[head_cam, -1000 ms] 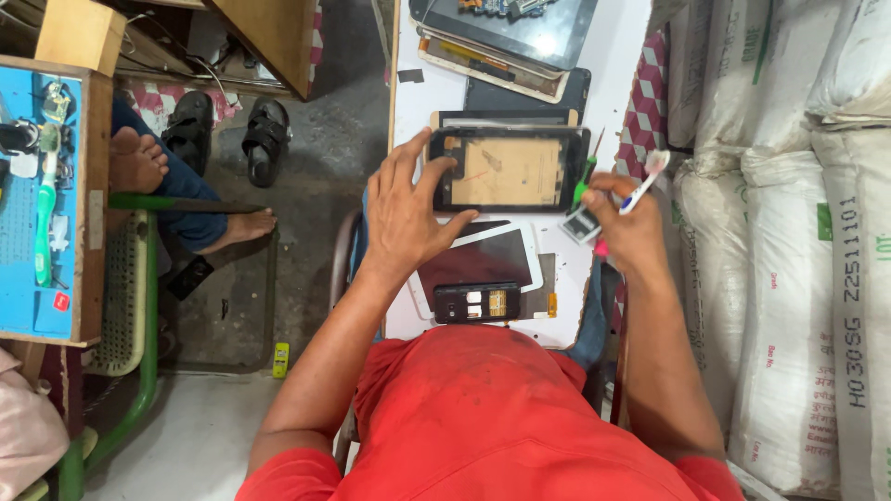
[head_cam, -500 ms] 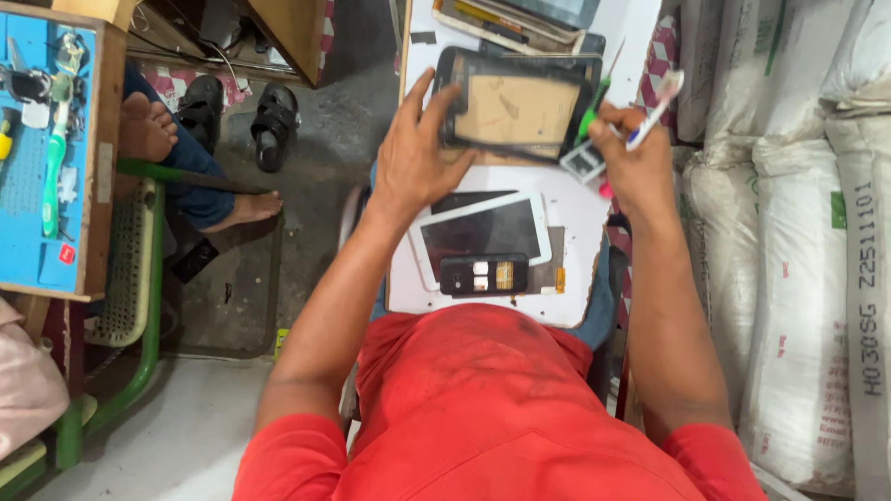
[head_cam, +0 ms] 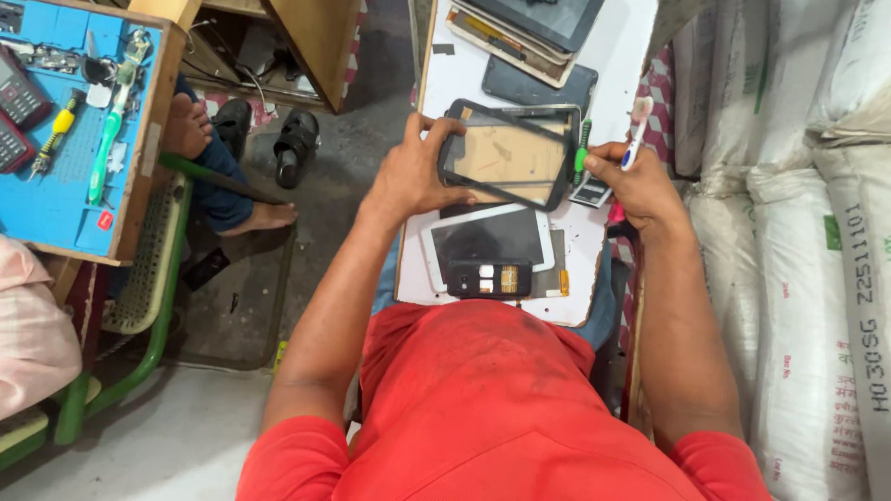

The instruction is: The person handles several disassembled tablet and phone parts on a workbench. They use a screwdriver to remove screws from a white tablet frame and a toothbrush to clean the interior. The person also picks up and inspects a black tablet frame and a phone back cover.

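Near edge: small black phone body [head_cam: 489, 277] lying on a white-framed tablet [head_cam: 487, 239] on the white table [head_cam: 620, 56].
Left hand [head_cam: 408, 176]: gripping the left edge of a black-framed tablet screen panel [head_cam: 509, 155], held tilted above the table.
Right hand [head_cam: 633, 181]: closed around a white and blue toothbrush [head_cam: 636, 130], just right of the panel.
Far: stacked dark tablets [head_cam: 529, 28].

The narrow white worktable [head_cam: 624, 56] is crowded: stacked dark tablets [head_cam: 529, 28] block its far end, a white-framed tablet [head_cam: 487, 241] and small black phone [head_cam: 489, 277] fill the near end. Bare strips remain along the right edge. White woven sacks [head_cam: 798, 232] wall the right side; open grey floor [head_cam: 362, 148] lies left.
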